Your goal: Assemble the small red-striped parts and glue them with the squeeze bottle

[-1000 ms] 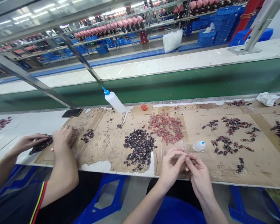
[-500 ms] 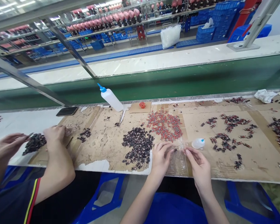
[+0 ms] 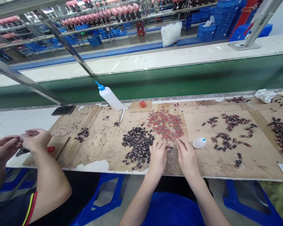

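Note:
My left hand (image 3: 158,157) is closed in a pinch, with a small black part (image 3: 171,148) at its fingertips. Just to its left lies a heap of small black parts (image 3: 138,142). My right hand (image 3: 186,154) has its thumb and fingers together at the lower edge of a spread of small red-and-metal parts (image 3: 165,124); what sits between those fingertips is too small to make out. A small white bottle with a blue tip (image 3: 199,142) lies right of my right hand. Both hands are low over the cardboard (image 3: 254,157) covering the bench.
Joined red-and-black pieces (image 3: 235,122) lie in groups at right. Behind the heaps are a large white squeeze bottle (image 3: 110,99), a red cap (image 3: 142,104) and a phone (image 3: 63,110). A co-worker's hands (image 3: 35,139) work at left. A green panel (image 3: 155,83) borders the bench's back.
My right hand has moved left and up from beside the small bottle to the red parts' edge. My left hand has shifted slightly. The co-worker's hands have come together.

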`<state>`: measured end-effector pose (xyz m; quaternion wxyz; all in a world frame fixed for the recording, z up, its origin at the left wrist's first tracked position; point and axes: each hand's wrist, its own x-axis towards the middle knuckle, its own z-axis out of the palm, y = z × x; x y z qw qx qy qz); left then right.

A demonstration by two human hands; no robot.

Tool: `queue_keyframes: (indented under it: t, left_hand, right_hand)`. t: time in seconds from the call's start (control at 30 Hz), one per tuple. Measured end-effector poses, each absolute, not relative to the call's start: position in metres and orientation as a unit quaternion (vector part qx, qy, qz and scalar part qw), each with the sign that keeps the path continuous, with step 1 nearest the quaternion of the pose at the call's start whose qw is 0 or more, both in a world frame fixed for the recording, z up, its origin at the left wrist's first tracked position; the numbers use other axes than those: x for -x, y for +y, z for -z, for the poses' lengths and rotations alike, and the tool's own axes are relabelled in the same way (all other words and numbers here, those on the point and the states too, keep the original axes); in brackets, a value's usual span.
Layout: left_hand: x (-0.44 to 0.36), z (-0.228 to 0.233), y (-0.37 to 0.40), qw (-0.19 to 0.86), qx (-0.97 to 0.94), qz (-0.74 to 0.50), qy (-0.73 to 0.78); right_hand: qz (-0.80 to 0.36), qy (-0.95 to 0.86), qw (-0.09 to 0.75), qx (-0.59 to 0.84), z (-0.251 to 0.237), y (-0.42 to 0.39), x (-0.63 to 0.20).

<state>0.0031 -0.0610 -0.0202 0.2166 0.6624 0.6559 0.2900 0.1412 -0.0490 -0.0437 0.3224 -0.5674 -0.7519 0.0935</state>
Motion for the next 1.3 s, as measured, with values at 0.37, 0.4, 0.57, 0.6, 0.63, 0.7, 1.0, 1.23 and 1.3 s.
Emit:
queue_keyframes:
  t: [0.37, 0.4, 0.57, 0.6, 0.63, 0.7, 1.0, 1.23, 1.3]
  left_hand:
    - [0.057, 0.023, -0.085, 0.265, -0.488, -0.482, 0.678]
    - [0.058, 0.024, -0.085, 0.281, -0.473, -0.492, 0.675]
    - [0.051, 0.020, -0.087, 0.342, -0.443, -0.512, 0.652]
    - [0.049, 0.018, -0.087, 0.345, -0.447, -0.513, 0.646]
    - [0.047, 0.017, -0.088, 0.348, -0.453, -0.514, 0.639]
    - [0.043, 0.016, -0.089, 0.355, -0.464, -0.517, 0.626]
    - [0.024, 0.018, -0.084, 0.407, -0.446, -0.523, 0.601]
    - [0.017, 0.013, -0.079, 0.417, -0.479, -0.512, 0.578]
    - [0.015, 0.010, -0.078, 0.414, -0.502, -0.500, 0.571]
  right_hand:
    - [-0.052, -0.843, 0.174, 0.507, 0.049, -0.070, -0.161]
    - [-0.059, -0.837, 0.203, 0.505, 0.047, -0.070, -0.164]
    - [-0.080, -0.773, 0.309, 0.548, 0.036, -0.046, -0.149]
    - [-0.080, -0.762, 0.305, 0.565, 0.035, -0.040, -0.143]
    - [-0.079, -0.754, 0.293, 0.583, 0.034, -0.034, -0.138]
    - [-0.082, -0.744, 0.259, 0.611, 0.035, -0.026, -0.131]
    - [-0.091, -0.798, 0.177, 0.569, 0.047, -0.017, -0.137]
    - [-0.378, -0.740, 0.345, 0.437, 0.015, -0.022, -0.159]
    - [-0.423, -0.707, 0.380, 0.421, 0.007, -0.027, -0.164]
